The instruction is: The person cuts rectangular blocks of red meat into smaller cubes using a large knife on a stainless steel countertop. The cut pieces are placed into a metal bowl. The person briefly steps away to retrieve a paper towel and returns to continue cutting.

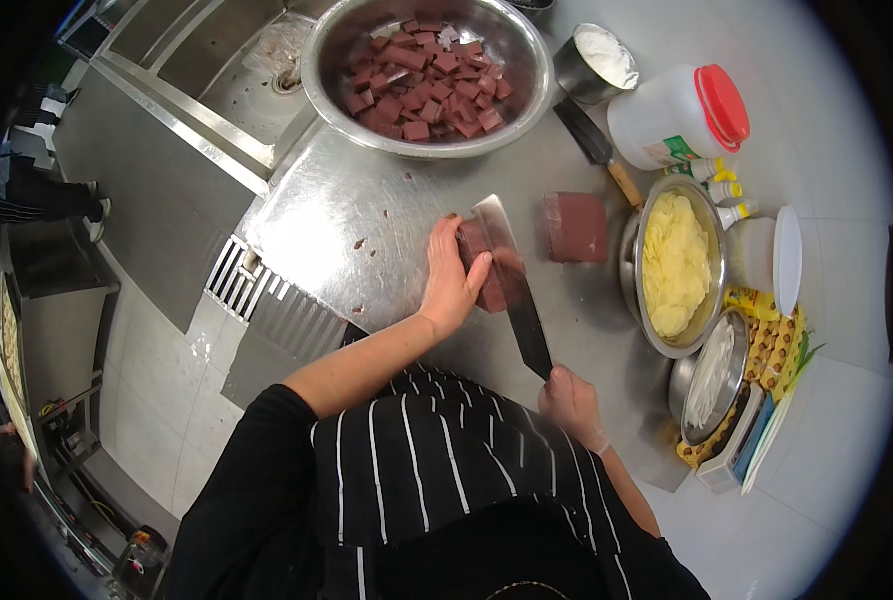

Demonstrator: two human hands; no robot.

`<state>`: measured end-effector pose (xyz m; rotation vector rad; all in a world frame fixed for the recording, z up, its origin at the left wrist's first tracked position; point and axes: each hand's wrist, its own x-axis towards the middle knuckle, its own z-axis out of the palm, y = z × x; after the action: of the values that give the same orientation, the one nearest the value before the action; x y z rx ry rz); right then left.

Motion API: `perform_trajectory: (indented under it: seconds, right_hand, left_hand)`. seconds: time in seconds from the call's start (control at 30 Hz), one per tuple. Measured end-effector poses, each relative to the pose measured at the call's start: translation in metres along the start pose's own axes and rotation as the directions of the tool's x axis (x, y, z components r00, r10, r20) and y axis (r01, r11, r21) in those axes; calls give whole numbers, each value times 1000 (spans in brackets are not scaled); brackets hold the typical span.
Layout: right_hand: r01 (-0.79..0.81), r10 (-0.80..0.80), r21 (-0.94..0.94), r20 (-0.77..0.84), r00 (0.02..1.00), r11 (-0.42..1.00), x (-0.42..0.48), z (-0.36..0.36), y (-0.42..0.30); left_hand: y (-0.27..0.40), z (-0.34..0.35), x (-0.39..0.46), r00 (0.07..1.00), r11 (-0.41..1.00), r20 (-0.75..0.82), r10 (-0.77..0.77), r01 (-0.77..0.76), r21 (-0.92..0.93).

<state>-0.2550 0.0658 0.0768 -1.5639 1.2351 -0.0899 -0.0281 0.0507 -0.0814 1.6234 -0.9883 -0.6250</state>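
My left hand point(452, 281) rests on a dark red block point(474, 244), perhaps blood curd, with its fingers along the left side and the thumb on top. In my right hand point(571, 403) is the handle of a cleaver point(517, 300); its wide blade lies along the block's right side. How deep the edge sits in the block cannot be told. A second dark red block point(575, 227) stands apart to the right on the steel table point(416, 195). Beyond my hands, a large steel bowl point(315, 82) holds many dark red cubes.
At right stand a bowl of yellow slices point(675, 262), a bowl of white strips point(711, 375), a red-lidded plastic jar point(660, 112) and egg trays point(775, 352). A wooden-handled knife point(592, 139) lies near a pot of white powder point(604, 60). A steel sink point(229, 86) is upper left; a person point(45, 191) stands far left.
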Motion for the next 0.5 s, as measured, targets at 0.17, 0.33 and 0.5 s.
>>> perform_trajectory:
  seconds: [0.17,0.33,0.5]
  right_hand:
    - [-1,1,-27,0,1000,1000,11,4,5]
    - [35,-35,-186,0,999,982,28,10,19]
    - [-31,32,-107,6,999,994,42,18,17]
  left_hand:
    - [-3,2,-1,1000,1000,-8,-6,6,4]
    - [0,1,-1,999,999,7,-40,40,-16]
    - [-2,2,-1,1000,1000,2,-18,18,0]
